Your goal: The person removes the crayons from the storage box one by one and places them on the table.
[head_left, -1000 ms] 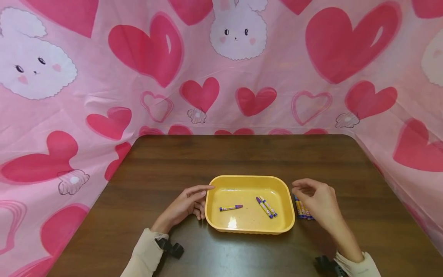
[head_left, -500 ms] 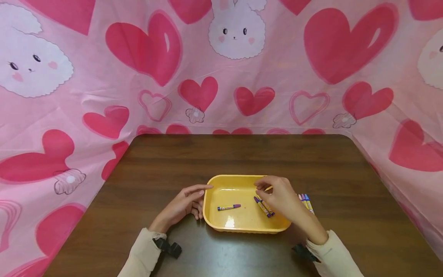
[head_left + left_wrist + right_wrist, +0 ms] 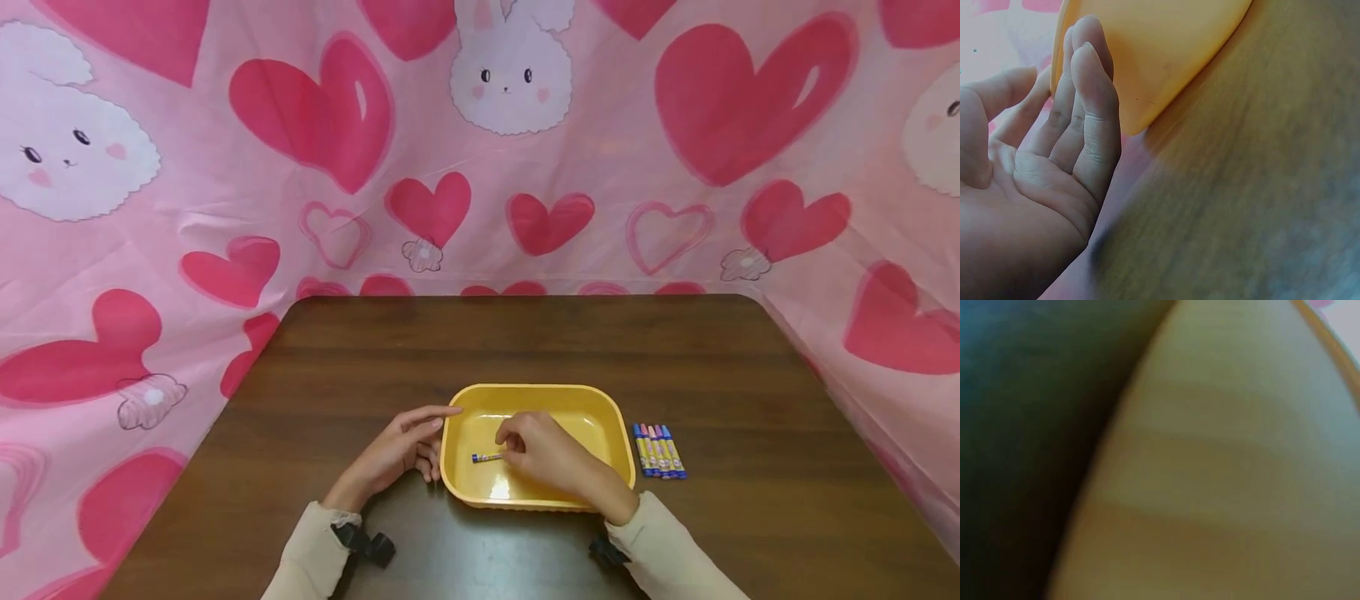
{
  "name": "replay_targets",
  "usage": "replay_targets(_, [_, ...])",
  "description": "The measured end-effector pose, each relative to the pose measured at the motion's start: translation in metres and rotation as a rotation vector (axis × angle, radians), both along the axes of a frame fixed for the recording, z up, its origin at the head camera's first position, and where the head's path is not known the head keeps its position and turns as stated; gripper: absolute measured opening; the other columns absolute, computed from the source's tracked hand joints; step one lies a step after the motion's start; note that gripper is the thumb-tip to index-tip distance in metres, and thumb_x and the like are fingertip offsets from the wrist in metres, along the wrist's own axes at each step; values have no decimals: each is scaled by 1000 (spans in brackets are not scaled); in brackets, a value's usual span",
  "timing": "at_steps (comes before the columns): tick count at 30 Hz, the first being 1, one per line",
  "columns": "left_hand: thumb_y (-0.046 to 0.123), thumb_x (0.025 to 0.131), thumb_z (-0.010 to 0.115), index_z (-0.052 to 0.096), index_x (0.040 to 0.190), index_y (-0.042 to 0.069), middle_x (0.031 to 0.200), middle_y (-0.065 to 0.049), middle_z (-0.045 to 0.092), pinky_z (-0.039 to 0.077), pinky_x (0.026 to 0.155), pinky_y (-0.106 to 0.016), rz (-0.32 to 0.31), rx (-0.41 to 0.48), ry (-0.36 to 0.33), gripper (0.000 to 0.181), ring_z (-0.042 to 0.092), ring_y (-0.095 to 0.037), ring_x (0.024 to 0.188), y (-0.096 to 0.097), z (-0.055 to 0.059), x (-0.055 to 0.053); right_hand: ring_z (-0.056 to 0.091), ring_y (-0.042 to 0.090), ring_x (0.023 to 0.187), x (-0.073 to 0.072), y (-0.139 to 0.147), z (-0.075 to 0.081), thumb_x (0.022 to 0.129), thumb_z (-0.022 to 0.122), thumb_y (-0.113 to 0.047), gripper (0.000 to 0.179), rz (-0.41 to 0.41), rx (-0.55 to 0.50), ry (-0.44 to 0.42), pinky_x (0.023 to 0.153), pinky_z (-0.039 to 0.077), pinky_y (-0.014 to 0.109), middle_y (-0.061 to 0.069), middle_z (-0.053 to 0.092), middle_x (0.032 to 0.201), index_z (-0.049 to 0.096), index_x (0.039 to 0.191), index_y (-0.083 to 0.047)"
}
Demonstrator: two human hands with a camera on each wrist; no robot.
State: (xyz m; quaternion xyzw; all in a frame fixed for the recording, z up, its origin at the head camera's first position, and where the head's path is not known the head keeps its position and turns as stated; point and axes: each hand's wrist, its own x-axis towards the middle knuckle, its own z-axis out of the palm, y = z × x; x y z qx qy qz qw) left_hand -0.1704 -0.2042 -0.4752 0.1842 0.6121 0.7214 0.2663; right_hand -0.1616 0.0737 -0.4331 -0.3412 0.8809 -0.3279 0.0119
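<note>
In the head view a yellow tray point(image 3: 618, 417) stands on the table. My left hand point(image 3: 405, 446) is at its left side, with the index finger extended to the rim; the left wrist view shows this hand point(image 3: 1054, 131) with loosely bent fingers beside the tray wall point(image 3: 1160, 56). My right hand point(image 3: 547, 454) is inside the tray, fingertips at the purple end of a crayon point(image 3: 486, 457) with a yellow wrapper. Its fingers hide that end, so whether they pinch it is unclear. The two crayons seen there earlier are hidden behind this hand. The right wrist view is blurred, showing mostly tray wall point(image 3: 1210, 456).
A row of several crayons point(image 3: 658, 452) with blue, pink and purple tips lies side by side on the table, right of the tray. The dark wooden table point(image 3: 480, 342) reaches back to a pink heart-patterned cloth point(image 3: 637, 100).
My right hand has moved left from beside the crayon row, over the two crayons in the tray, to the single crayon. The row is now uncovered. My left hand keeps its place.
</note>
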Motion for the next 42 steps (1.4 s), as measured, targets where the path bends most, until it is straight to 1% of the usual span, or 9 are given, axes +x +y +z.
replay_targets(10, [23, 108, 44, 40, 148, -3, 79, -7, 69, 57, 57, -31, -4, 11, -6, 48, 68, -18, 61, 0, 0, 0, 51, 0, 62, 8, -6, -9, 81, 69, -1, 20, 49, 109, 8, 60, 46, 19, -11, 64, 72, 74, 99, -8])
replay_targets(15, [26, 108, 45, 42, 147, -1, 78, -6, 68, 57, 56, -30, 11, -3, -8, 48, 67, -18, 61, 1, -2, 1, 48, 0, 57, 8, -7, -11, 81, 68, -1, 24, 54, 131, 24, 57, 44, 19, -13, 57, 66, 72, 105, -6])
replay_targets(17, [26, 108, 44, 42, 147, -1, 78, -6, 68, 56, 56, -30, 11, -1, -5, 47, 67, -18, 61, 1, -2, 0, 47, 0, 57, 9, -7, -12, 83, 69, -4, 19, 53, 128, 18, 56, 43, 19, -14, 55, 64, 71, 102, -7])
replay_targets(21, [24, 108, 43, 41, 148, -2, 79, -7, 69, 56, 56, -30, -3, 12, 4, 47, 67, -18, 62, 0, -2, 0, 47, -1, 58, 10, -8, -11, 88, 70, -12, 3, 57, 115, 15, 56, 42, 19, -16, 53, 64, 68, 87, -15])
replay_targets(24, [24, 108, 43, 40, 148, -2, 79, -7, 69, 57, 56, -30, -9, 14, 11, 47, 67, -18, 62, 0, -2, 0, 47, 0, 61, 11, -8, -11, 87, 71, -14, 13, 59, 111, 48, 57, 42, 19, -16, 52, 67, 64, 78, -21])
replay_targets(27, [24, 108, 43, 41, 148, -2, 78, -7, 69, 56, 56, -31, -7, 9, 20, 48, 67, -18, 62, 0, -2, 0, 47, 2, 64, 11, -8, -10, 82, 72, -8, 18, 58, 100, 67, 60, 41, 19, -13, 53, 70, 63, 74, -21])
replay_targets(31, [25, 108, 44, 41, 148, -2, 78, -7, 69, 57, 56, -31, -3, 6, 19, 48, 67, -18, 62, 0, -1, 0, 46, 4, 65, 11, -8, -10, 74, 67, 5, 22, 57, 84, 35, 59, 41, 20, -7, 54, 71, 62, 77, -16])
replay_targets(35, [25, 108, 44, 41, 148, -2, 79, -7, 69, 57, 56, -31, -2, 2, 12, 48, 67, -18, 62, 0, 0, 0, 46, 5, 65, 11, -9, -9, 69, 64, 10, 27, 35, 100, 13, 58, 41, 20, -6, 55, 72, 63, 82, -13])
replay_targets(42, [25, 108, 45, 41, 148, -2, 79, -7, 69, 57, 56, -31, 5, -8, 11, 49, 67, -19, 62, 1, 0, 0, 47, 3, 64, 10, -8, -10, 76, 71, 3, 16, 32, 125, 35, 57, 41, 19, -10, 56, 70, 70, 78, -13])
